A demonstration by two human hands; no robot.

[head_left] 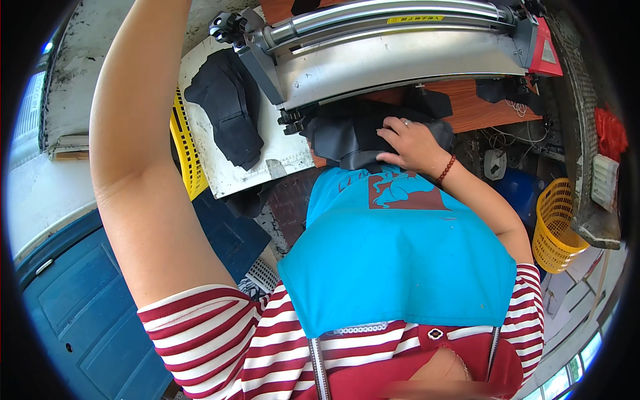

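Note:
My right hand (415, 143) lies on a pile of black, leather-like sheet pieces (343, 139) under the front edge of a metal roller machine (400, 61). Its fingers are spread, with a ring on one and a red bead bracelet at the wrist. My left arm reaches up past the top edge of the picture, so that hand is out of sight. Beside the raised arm, a stack of similar black cut pieces (230, 110) rests on a white board (220, 177).
A yellow plastic basket (560, 227) stands at the right, near a blue container (513, 193) and loose cables. Another yellow basket (189, 150) is partly hidden by my left arm. A blue door-like panel (100, 300) is at the lower left. Red-brown tabletop (477, 110) shows behind the machine's front edge.

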